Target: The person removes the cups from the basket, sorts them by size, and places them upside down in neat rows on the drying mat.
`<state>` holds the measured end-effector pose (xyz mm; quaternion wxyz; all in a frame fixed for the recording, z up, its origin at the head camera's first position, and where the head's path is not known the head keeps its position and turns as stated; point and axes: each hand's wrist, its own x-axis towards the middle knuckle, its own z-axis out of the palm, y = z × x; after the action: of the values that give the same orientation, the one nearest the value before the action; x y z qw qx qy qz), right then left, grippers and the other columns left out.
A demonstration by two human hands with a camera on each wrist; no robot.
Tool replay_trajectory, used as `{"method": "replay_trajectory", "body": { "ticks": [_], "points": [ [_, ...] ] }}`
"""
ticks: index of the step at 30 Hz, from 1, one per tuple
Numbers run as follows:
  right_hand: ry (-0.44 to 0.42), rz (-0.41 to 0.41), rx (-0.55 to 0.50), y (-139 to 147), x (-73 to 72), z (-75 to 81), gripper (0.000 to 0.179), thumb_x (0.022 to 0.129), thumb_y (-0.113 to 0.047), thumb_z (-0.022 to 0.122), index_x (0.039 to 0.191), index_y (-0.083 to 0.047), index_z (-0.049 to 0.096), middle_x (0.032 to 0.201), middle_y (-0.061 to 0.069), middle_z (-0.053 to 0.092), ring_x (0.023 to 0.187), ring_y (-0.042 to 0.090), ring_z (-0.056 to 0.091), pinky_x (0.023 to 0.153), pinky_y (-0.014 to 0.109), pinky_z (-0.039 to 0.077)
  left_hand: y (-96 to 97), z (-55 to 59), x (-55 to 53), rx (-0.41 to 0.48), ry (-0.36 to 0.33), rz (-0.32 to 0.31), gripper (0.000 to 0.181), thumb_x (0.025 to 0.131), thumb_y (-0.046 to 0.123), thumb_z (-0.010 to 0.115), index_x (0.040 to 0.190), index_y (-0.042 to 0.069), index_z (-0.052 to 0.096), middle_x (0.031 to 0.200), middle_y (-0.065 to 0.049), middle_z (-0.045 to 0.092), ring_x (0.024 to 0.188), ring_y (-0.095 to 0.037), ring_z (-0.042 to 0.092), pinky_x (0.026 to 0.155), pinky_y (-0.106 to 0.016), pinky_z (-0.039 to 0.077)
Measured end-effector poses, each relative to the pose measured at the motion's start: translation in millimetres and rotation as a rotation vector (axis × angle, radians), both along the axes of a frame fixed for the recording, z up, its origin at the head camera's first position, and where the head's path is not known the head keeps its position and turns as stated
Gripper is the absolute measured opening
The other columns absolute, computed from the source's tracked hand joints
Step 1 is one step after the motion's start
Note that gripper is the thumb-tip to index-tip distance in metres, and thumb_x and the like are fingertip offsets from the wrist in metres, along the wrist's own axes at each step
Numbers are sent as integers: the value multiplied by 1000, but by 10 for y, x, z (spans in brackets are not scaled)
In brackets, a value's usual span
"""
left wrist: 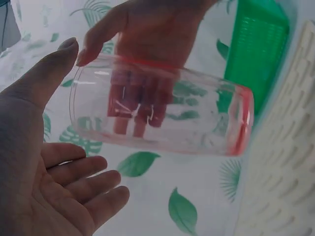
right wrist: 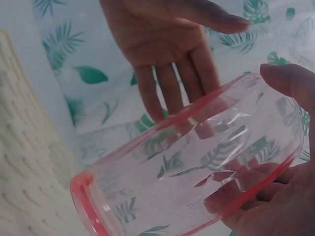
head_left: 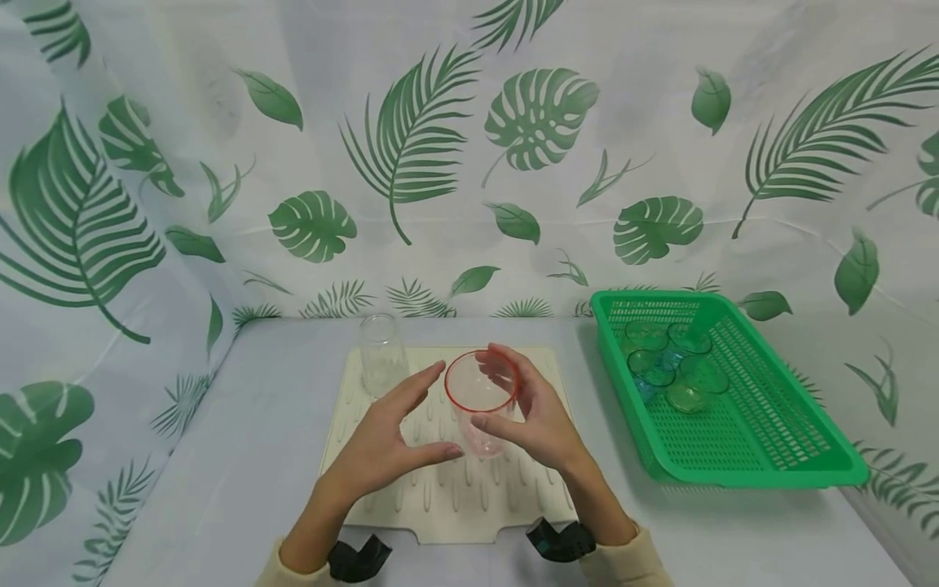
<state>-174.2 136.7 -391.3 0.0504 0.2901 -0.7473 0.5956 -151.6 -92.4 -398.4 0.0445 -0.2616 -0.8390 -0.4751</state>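
A clear drinking glass with a red rim (head_left: pixel 447 393) and faint pink tint stands upright above the ridged cream board. My right hand (head_left: pixel 541 416) holds it from the right, thumb on the near side and fingers around the far side. The same glass (left wrist: pixel 197 130) lies sideways across the left wrist view, with the right hand's fingers showing through its wall. My left hand (head_left: pixel 385 444) is at the left of the glass, thumb and fingers spread apart, holding nothing. In the right wrist view the left palm (right wrist: pixel 157 46) faces the glass, fingers extended beside its wall.
The ridged cream board (head_left: pixel 455 518) lies on the white table (head_left: pixel 235 456). Another clear glass (head_left: pixel 384 359) stands at the board's back left corner. On the right, a green plastic basket (head_left: pixel 660 477) contains several tinted glasses (head_left: pixel 687 398). A leaf-patterned curtain (head_left: pixel 440 269) hangs behind.
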Motion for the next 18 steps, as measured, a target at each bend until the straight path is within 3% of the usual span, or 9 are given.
{"method": "replay_trajectory", "body": {
  "ticks": [4, 10, 18],
  "points": [
    [-4, 33, -10, 3, 9, 6, 78, 77, -3, 73, 143, -5, 32, 139, 14, 48, 128, 30, 46, 108, 45, 40, 98, 31, -31, 66, 15, -28, 87, 75, 49, 74, 146, 33, 28, 148, 14, 37, 134, -11, 42, 104, -42, 45],
    [-47, 81, -32, 0, 27, 15, 76, 79, -6, 72, 143, -15, 33, 141, 10, 46, 132, 29, 44, 105, 26, 43, 159, 35, -32, 105, -4, 0, 82, 77, 45, 74, 145, 36, 29, 144, 16, 42, 125, -13, 53, 98, -41, 50],
    [-74, 193, -92, -29, 31, 38, 75, 80, -2, 71, 143, -10, 31, 142, 12, 43, 131, 32, 42, 104, 27, 44, 137, 13, -60, 132, 2, -4, 76, 77, 39, 76, 142, 32, 36, 135, 14, 50, 118, -13, 56, 94, -35, 52]
  ]
}}
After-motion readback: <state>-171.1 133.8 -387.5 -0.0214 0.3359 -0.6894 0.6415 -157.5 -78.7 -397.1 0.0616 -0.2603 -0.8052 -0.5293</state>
